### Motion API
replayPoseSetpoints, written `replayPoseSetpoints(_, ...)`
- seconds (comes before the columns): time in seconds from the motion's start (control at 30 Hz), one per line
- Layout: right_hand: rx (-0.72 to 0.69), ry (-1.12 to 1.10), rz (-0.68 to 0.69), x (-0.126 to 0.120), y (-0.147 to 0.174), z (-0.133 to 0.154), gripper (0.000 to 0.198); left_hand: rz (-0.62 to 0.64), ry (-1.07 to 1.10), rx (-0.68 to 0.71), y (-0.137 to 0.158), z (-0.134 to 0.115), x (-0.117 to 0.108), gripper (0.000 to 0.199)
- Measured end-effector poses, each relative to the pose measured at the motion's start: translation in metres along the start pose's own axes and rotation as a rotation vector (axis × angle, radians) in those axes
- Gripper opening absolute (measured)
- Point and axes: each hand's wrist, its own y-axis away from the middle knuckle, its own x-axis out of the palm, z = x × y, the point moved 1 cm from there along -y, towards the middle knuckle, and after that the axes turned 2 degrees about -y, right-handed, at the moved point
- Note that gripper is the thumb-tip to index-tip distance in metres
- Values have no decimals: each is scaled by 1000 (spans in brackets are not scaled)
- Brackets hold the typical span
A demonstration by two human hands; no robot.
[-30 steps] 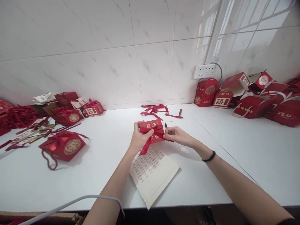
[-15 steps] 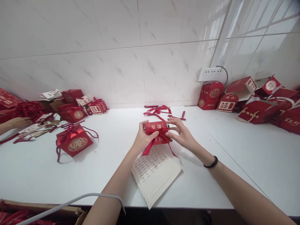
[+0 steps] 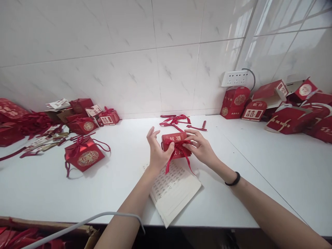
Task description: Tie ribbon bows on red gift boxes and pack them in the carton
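A small red gift box (image 3: 175,136) with gold characters sits upright above the far end of a notebook (image 3: 178,197) with handwritten lines. A red ribbon (image 3: 187,160) crosses the box in a bow, its two tails hanging down the near side. At the box's left, my left hand (image 3: 157,154) has its fingers raised and spread, while its thumb rests on the bow's left part. From the right, my right hand (image 3: 202,148) pinches the bow's right loop between thumb and fingers. The box's underside is hidden.
Loose ribbons (image 3: 176,120) lie behind the box. A finished red box (image 3: 86,155) with cords stands left, near stacked boxes and papers. More red boxes (image 3: 287,119) pile up at the right below a socket strip (image 3: 234,79). A grey cable (image 3: 85,219) crosses the front left.
My left fingers have come off the box's left side and lifted, the thumb staying on the bow. The ribbon tails now hang straighter. Another person's hand at far left has left the view.
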Motion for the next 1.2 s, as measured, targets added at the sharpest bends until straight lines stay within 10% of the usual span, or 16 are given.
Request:
replayPoseSetpoints(0.47,75,-48,-109,10,3,4,31,3,-79,-63,-2,-11,-3,17)
replayPoseSetpoints(1.2,373,-342,-121,7,-1,-8,43,-42,125,-303,-3,-5,2,24)
